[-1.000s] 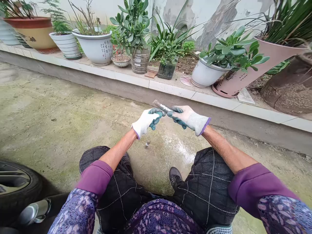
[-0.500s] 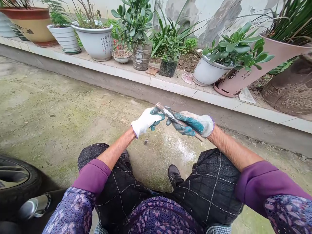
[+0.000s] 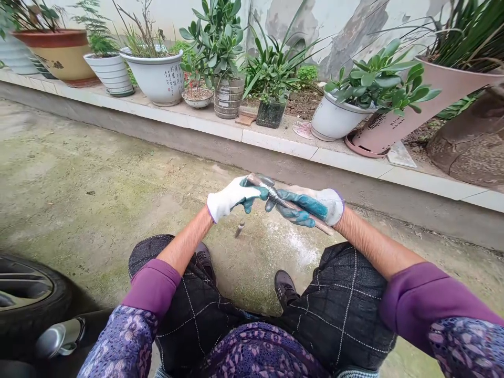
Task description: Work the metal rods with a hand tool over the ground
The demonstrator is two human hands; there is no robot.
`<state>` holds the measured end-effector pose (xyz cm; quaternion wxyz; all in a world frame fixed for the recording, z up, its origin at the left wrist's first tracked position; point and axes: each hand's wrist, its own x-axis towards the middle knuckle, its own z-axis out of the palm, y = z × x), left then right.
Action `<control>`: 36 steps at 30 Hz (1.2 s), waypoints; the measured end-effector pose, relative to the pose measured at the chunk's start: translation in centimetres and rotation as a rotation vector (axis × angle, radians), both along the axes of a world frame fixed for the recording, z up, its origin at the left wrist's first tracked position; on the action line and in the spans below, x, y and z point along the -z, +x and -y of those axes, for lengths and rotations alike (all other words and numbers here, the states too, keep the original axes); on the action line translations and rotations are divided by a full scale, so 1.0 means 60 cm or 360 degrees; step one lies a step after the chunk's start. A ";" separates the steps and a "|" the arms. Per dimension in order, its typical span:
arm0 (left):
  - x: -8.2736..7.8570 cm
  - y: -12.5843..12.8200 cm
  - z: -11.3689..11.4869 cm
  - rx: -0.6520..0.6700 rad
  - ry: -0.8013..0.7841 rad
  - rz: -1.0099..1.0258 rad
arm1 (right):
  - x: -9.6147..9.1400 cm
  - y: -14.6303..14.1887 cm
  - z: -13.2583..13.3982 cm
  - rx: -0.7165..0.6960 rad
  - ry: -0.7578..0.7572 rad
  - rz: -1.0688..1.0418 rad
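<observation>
Outdoor spot, floor point(image 3: 129, 173) is rough concrete w/ greenish patches, plus a white powdery patch point(image 3: 301, 247) near the right shoe point(image 3: 285, 286). Stick point(image 3: 325, 229) w/ shiny wire point(image 3: 272, 192) wound round its far-left part is up in the air btwn the person's knees & the ledge, slanting down to the near right. R hand point(image 3: 305, 205), gloved, is clamped on the stick. L hand point(image 3: 238, 195), also gloved, has fingers curled against the wired end; can't tell if they grip wood or wire. Small dark cylinder point(image 3: 239, 229) shows just nearer than the L hand, can't tell if it's on the ground. Far side: tile-edged ledge point(image 3: 275, 144) w/ potted plants, peeling white wall point(image 3: 271, 21) behind. Tyre point(image 3: 55, 294) at near left, shiny metal can-like thing point(image 3: 59, 338) just nearer.
</observation>
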<state>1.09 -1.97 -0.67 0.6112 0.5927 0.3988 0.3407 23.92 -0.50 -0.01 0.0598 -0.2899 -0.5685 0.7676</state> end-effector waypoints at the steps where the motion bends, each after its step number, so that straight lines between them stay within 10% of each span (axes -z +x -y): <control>1: 0.003 0.004 0.000 -0.0052 -0.0009 0.0039 | 0.000 -0.004 -0.001 -0.0008 0.0113 0.0053; 8: 0.025 0.039 -0.016 -0.0532 -0.0195 0.0175 | 0.007 -0.037 0.002 0.0598 0.1793 0.0865; 11: 0.018 0.036 -0.019 -0.0464 -0.0202 0.0302 | -0.002 -0.044 0.009 0.0593 0.2131 0.1009; 14: 0.008 0.028 -0.011 -0.0416 -0.0135 0.0342 | -0.019 -0.045 0.020 0.0659 0.1871 0.0949; 20: 0.015 0.028 0.001 -0.0424 -0.0075 0.0311 | -0.021 -0.044 0.026 0.0475 0.0491 0.0279; 27: 0.015 0.039 -0.009 -0.0520 -0.0111 0.0377 | 0.004 -0.047 -0.008 0.0783 0.1727 0.0794; 36: 0.003 0.018 0.017 -0.0367 -0.0080 0.0158 | -0.028 -0.040 0.001 0.0836 0.1153 0.0704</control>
